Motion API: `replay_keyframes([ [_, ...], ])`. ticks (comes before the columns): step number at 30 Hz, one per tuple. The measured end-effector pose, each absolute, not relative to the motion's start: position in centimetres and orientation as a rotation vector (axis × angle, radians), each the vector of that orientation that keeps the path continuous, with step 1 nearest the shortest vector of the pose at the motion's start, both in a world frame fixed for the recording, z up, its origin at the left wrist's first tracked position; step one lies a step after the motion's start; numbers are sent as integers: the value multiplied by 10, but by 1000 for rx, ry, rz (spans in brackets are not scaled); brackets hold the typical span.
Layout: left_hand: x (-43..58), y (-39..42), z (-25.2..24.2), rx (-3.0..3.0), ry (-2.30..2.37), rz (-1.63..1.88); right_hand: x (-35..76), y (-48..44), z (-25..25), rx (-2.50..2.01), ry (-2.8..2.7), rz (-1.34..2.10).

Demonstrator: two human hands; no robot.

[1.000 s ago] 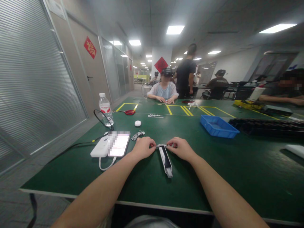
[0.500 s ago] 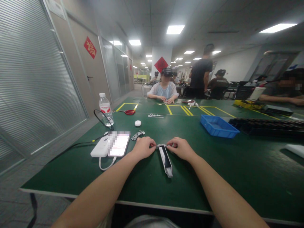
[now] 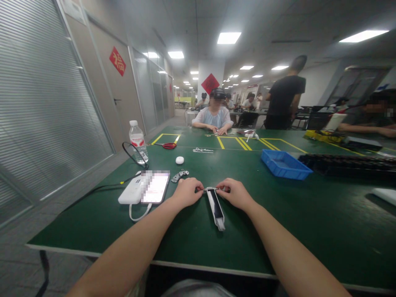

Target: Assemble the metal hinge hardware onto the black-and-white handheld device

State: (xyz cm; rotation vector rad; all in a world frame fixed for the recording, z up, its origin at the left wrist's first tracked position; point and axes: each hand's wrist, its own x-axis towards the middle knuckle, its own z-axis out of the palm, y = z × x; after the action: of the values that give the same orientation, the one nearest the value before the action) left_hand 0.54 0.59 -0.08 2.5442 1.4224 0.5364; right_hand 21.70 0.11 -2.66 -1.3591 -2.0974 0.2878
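Note:
A long, narrow white-edged device [image 3: 215, 204] with a glossy dark top lies on the green table between my hands, its pale end towards me. At its far end my left hand [image 3: 188, 192] is closed in a pinch on the left side. My right hand [image 3: 236, 193] pinches opposite it, to the right of that same end. Something thin and greyish shows at the fingertips of both hands, too small to name. Just beyond my left hand lies a grey curved metal part [image 3: 180, 176].
To the left are a lit phone [image 3: 156, 187], a white power bank [image 3: 129, 192] with a cable, and a water bottle [image 3: 137, 142]. Further off lie a small white case [image 3: 180, 160], red-handled scissors [image 3: 168, 145] and a blue tray [image 3: 286, 165]. A person [image 3: 213, 115] sits opposite.
My hands and the device stay almost still. In the background, a standing person in black has moved to the right.

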Motion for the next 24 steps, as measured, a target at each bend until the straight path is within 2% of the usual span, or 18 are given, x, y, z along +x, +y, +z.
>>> replay_keyframes([
  [24, 6, 6, 0, 2553, 1420, 517, 214, 1, -29, -1381, -2047, 284],
])
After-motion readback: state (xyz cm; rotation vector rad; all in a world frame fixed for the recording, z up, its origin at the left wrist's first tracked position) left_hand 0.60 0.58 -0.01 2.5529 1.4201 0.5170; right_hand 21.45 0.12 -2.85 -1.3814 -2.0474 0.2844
